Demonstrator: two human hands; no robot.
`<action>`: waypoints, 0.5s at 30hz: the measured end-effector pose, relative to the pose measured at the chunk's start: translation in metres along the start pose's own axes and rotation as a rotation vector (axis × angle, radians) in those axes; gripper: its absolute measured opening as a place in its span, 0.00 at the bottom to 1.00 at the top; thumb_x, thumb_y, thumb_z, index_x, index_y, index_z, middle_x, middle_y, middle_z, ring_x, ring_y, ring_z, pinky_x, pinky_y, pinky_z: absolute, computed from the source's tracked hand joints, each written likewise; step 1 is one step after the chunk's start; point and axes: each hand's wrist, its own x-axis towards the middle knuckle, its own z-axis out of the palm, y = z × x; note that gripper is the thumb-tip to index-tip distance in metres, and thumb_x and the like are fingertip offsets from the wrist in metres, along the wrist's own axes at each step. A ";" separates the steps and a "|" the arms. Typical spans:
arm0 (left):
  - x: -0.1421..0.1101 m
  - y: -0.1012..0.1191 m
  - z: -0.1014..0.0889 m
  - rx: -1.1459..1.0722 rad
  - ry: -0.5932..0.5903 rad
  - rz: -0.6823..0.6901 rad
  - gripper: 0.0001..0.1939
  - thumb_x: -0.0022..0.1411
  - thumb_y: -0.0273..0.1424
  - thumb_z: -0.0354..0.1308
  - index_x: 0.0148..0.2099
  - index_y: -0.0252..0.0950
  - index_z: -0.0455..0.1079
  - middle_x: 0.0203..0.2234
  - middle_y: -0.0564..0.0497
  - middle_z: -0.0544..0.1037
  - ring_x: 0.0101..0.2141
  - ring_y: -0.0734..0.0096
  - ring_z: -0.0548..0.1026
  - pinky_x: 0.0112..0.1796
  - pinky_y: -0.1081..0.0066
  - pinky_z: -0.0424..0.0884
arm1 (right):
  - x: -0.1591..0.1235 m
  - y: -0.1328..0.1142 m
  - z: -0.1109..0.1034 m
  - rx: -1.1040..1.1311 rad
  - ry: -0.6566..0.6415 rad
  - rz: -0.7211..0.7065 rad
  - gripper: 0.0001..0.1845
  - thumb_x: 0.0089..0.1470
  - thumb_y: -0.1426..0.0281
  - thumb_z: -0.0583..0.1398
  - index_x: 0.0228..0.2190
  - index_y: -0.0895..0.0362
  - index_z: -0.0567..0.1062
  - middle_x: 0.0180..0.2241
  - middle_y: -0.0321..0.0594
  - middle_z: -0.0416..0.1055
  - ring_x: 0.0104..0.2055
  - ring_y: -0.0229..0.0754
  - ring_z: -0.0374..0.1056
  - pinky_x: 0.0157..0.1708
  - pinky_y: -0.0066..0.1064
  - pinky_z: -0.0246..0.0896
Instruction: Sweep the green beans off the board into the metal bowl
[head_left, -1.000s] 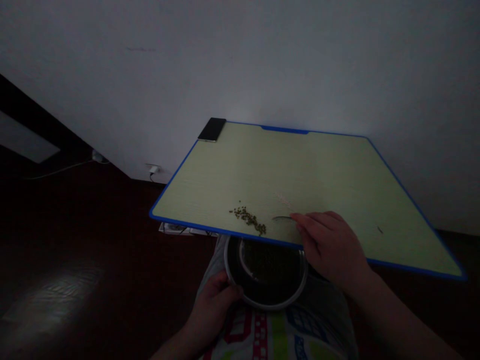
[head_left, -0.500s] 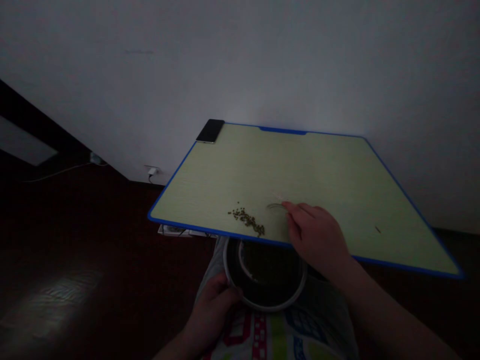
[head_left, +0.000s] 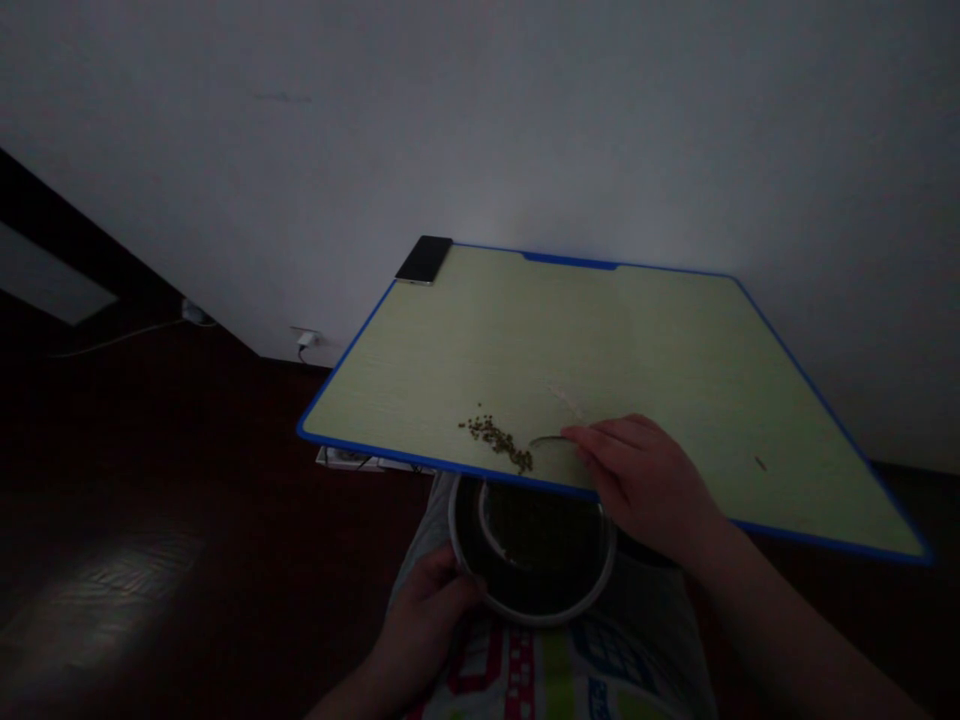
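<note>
My right hand (head_left: 649, 480) pinches a thin, curved metal tool (head_left: 547, 439) low over the table's near edge. Just left of the tool's tip lies a loose scatter of small greenish-brown beans or seeds (head_left: 496, 437). On my lap, partly under the table edge, rests a round bowl (head_left: 536, 614) with a pale rim. Its inside is dark, and the contents are too dim to make out well. My left hand (head_left: 429, 607) is closed on the bowl's left rim, thumb on top.
The pale table (head_left: 570, 330) has a blue edge and stands against the wall. A dark phone (head_left: 425, 260) lies on its far left corner. A faint pale mark (head_left: 564, 398) and a small dark sliver (head_left: 760, 464) show on the tabletop. A plugged-in charger (head_left: 306, 340) is at the wall.
My right hand moved the tool up and left, then down again, so its tip is now close to the scattered beans or seeds. My left hand stays on the bowl.
</note>
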 end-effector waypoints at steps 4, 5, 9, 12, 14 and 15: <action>0.002 -0.005 -0.004 -0.040 -0.013 -0.034 0.06 0.50 0.31 0.70 0.33 0.40 0.85 0.31 0.48 0.91 0.37 0.47 0.87 0.46 0.55 0.79 | 0.001 -0.002 0.000 0.015 0.025 -0.039 0.16 0.66 0.80 0.56 0.47 0.61 0.82 0.37 0.45 0.85 0.35 0.46 0.78 0.38 0.39 0.71; 0.002 -0.006 -0.005 -0.033 -0.010 -0.033 0.06 0.50 0.31 0.70 0.33 0.40 0.85 0.31 0.49 0.91 0.37 0.47 0.87 0.46 0.55 0.79 | 0.001 -0.002 0.001 0.012 0.022 -0.044 0.16 0.65 0.81 0.56 0.47 0.61 0.82 0.37 0.45 0.85 0.35 0.45 0.78 0.39 0.39 0.71; 0.001 -0.003 -0.003 -0.035 0.009 -0.040 0.05 0.49 0.31 0.70 0.32 0.41 0.85 0.30 0.50 0.91 0.38 0.46 0.86 0.48 0.54 0.78 | 0.002 -0.003 0.001 0.018 0.016 -0.044 0.17 0.66 0.80 0.56 0.48 0.60 0.82 0.36 0.44 0.85 0.35 0.45 0.77 0.39 0.39 0.70; 0.000 0.001 0.001 -0.048 0.006 -0.041 0.05 0.48 0.32 0.71 0.31 0.41 0.85 0.29 0.51 0.90 0.38 0.45 0.87 0.49 0.52 0.78 | 0.002 -0.004 0.004 0.017 0.016 -0.032 0.17 0.67 0.79 0.56 0.48 0.59 0.82 0.37 0.44 0.85 0.35 0.45 0.78 0.40 0.39 0.70; 0.000 0.004 0.002 -0.048 0.000 -0.045 0.05 0.47 0.32 0.71 0.31 0.42 0.85 0.29 0.51 0.91 0.39 0.44 0.87 0.49 0.51 0.78 | 0.003 -0.003 0.005 0.010 0.014 -0.016 0.17 0.67 0.79 0.55 0.48 0.58 0.82 0.37 0.44 0.85 0.36 0.45 0.78 0.40 0.39 0.70; 0.000 0.004 0.003 -0.048 0.000 -0.047 0.05 0.48 0.32 0.70 0.31 0.42 0.85 0.29 0.51 0.91 0.39 0.43 0.87 0.49 0.51 0.78 | 0.003 -0.003 0.006 0.007 0.014 -0.009 0.17 0.67 0.79 0.55 0.48 0.58 0.82 0.37 0.44 0.85 0.37 0.46 0.78 0.40 0.39 0.70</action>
